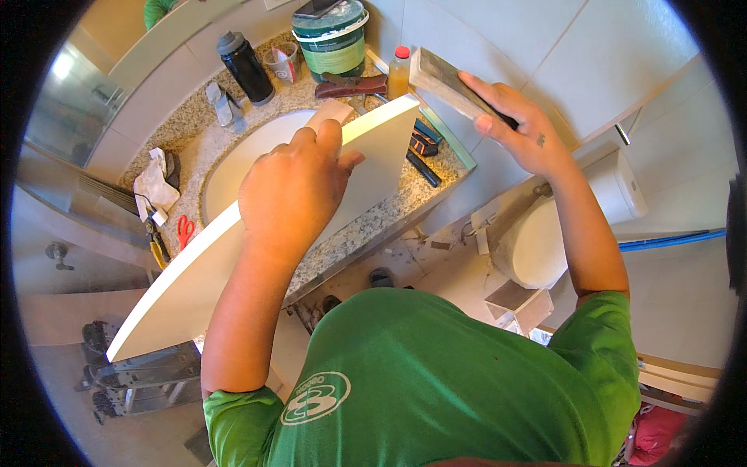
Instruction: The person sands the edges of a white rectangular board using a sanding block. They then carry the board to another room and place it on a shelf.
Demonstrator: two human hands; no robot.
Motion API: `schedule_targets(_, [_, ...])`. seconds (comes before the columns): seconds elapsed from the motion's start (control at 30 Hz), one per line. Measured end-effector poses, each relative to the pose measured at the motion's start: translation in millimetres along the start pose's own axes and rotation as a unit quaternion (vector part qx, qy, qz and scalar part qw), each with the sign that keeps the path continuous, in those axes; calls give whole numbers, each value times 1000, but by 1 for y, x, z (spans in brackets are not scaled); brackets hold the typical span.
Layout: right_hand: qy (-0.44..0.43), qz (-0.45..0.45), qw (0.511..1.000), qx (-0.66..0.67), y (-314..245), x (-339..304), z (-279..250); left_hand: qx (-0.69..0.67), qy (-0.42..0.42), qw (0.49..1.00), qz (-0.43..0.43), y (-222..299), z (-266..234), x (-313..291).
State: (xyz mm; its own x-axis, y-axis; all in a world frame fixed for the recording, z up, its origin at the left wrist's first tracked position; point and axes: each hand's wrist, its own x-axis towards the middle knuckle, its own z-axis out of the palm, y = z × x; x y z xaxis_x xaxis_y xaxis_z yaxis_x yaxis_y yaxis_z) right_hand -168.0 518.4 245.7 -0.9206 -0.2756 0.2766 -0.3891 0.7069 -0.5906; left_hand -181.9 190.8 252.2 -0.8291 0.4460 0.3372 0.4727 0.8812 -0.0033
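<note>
My left hand (292, 183) grips the upper edge of a long white board (377, 159), which stands on edge and slants across the countertop and the oval sink (222, 167). The thumb lies against the board's right face, and the fingers go over to its far side. Off the board's far end, my right hand (517, 128) is raised, closed around a flat rectangular block (447, 84) with a dark face and a pale, rough side. It looks like a sanding block. The block is apart from the board.
On the granite countertop (342, 245) stand a green bucket (331, 50), black bottle (245, 70), plastic cup (282, 62) and small red-capped bottle (399, 70). Cutters (424, 144) and red-handled scissors (184, 231) lie there too. A toilet (537, 241) is at right, a stepladder (148, 381) at lower left.
</note>
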Motion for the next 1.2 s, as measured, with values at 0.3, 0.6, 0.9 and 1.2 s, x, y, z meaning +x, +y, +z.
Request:
schedule_targets(0.3, [-44,10,998,-45,-21,8,5,-15,1,1000,9,-2,0,0])
schedule_targets(0.6, [-42,32,996,-70,-20,23,-13,-15,15,1000,16,-3,0,0])
schedule_targets(0.9, [-28,-29,988,-150,-38,59,6,-11,15,1000,0,1,0,-1])
schedule_targets(1.2, [-52,9,993,-107,-18,14,-20,-23,11,1000,-1,-3,0,1])
